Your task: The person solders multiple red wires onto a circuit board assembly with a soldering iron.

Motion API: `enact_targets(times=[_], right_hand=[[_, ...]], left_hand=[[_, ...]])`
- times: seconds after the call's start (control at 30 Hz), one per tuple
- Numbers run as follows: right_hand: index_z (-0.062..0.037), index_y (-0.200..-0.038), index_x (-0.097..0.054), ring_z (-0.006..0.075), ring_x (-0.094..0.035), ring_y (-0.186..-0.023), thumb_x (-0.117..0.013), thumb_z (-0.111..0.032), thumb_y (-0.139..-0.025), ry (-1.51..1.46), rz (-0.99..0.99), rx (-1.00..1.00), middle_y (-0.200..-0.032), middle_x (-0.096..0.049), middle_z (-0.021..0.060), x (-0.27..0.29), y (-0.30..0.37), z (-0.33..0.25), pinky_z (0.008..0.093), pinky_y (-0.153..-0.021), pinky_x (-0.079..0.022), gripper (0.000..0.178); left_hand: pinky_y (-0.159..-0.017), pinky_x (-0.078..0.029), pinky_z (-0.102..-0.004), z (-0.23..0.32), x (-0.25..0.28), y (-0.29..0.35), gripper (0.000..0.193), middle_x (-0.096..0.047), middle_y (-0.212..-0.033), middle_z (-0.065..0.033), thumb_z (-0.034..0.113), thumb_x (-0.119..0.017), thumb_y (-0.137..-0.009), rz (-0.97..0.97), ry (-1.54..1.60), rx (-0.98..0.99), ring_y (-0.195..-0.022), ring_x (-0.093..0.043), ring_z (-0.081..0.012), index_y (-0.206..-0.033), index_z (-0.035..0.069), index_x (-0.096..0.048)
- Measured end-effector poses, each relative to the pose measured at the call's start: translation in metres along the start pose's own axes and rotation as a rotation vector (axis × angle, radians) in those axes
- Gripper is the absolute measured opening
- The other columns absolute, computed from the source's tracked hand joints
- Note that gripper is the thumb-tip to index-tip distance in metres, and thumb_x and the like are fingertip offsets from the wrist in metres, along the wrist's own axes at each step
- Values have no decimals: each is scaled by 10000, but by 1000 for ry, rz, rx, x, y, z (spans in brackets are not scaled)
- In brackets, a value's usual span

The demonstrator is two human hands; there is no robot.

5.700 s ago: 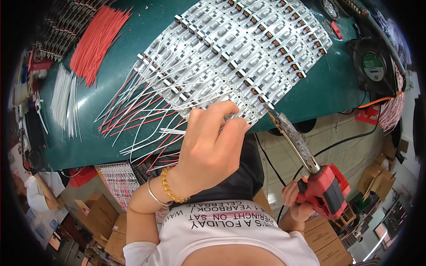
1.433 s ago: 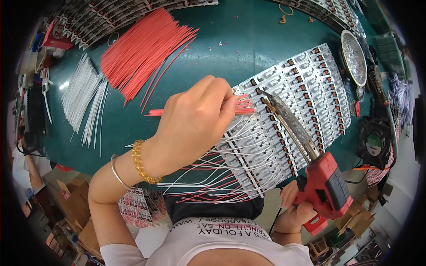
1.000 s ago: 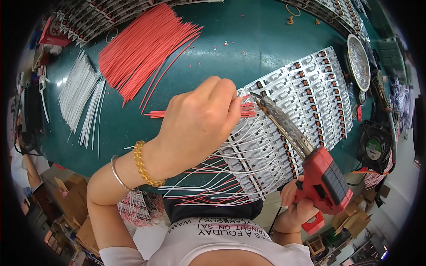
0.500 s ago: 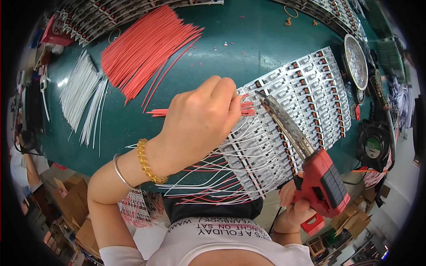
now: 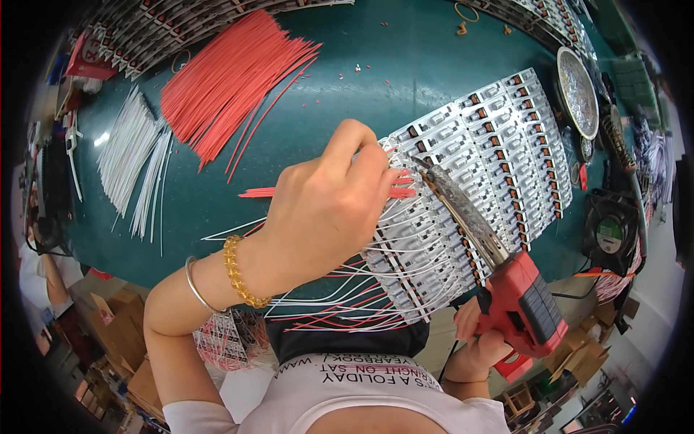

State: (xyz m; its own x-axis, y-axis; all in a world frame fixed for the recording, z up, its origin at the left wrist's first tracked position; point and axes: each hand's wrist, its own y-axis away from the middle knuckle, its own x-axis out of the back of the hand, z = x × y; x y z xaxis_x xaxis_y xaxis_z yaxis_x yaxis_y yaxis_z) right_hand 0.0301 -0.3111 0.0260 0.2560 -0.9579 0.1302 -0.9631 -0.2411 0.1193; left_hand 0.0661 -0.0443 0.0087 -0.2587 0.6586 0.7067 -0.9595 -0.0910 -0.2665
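My left hand (image 5: 325, 192) is closed around a small bundle of red wires (image 5: 254, 193), whose ends stick out on both sides of it. Its thumb and forefinger pinch at the left edge of a slanted panel of small circuit boards (image 5: 499, 145). In my right hand (image 5: 477, 347) is a red and black pistol-shaped soldering iron (image 5: 524, 300). Its dark tip points up and left, close to my left fingertips, over the panel's corner; whether it touches is too small to tell. White and red wires (image 5: 340, 304) trail from the panel's left edge towards me.
A large pile of red wires (image 5: 217, 90) lies at the back left of the green table (image 5: 405, 54), beside a white wire pile (image 5: 130, 155). To the right are a round metal dish (image 5: 577, 94) and a black fan (image 5: 607, 231). More circuit panels (image 5: 144, 32) line the back.
My left forefinger and thumb have shifted slightly at the panel's edge, with the red bundle still held. The soldering iron's tip has dropped a little lower in the picture.
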Motion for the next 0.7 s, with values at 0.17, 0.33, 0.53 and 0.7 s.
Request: enact_targets(times=[0.17,0.33,0.53,0.7], right_hand=[[134,-1248,-453,117,-467,-395,-611,-618,-863,-31,-45,-21,-509,-470,1,2,-3,3,250,-415,-393,859],[103,-1207,-478,120,-474,-405,-649,-581,-851,144,-20,66,-514,-474,1,15,5,19,256,-425,-397,790],[94,-1193,-491,120,-478,-413,-664,-563,-847,340,39,112,-519,-479,1,29,21,35,257,-426,-385,763],[117,-1242,-469,116,-472,-406,-655,-564,-858,26,9,78,-521,-478,-4,4,4,8,255,-427,-379,803]], left_hand=[[-478,-476,-313,-2,-2,0,152,-570,-908,-86,-17,-715,-795,27,-42,-16,-571,-592,-204,-827,4,-568],[-459,-478,-322,-5,-2,-1,150,-536,-915,-102,74,-682,-833,8,-77,-73,-515,-584,-224,-853,-31,-578],[-456,-476,-316,-8,-3,-1,141,-536,-910,-96,74,-678,-834,22,-72,-91,-505,-580,-216,-846,-25,-577],[-474,-476,-312,-2,-3,0,142,-568,-895,-75,4,-718,-794,18,-62,-15,-563,-587,-203,-817,9,-577]])
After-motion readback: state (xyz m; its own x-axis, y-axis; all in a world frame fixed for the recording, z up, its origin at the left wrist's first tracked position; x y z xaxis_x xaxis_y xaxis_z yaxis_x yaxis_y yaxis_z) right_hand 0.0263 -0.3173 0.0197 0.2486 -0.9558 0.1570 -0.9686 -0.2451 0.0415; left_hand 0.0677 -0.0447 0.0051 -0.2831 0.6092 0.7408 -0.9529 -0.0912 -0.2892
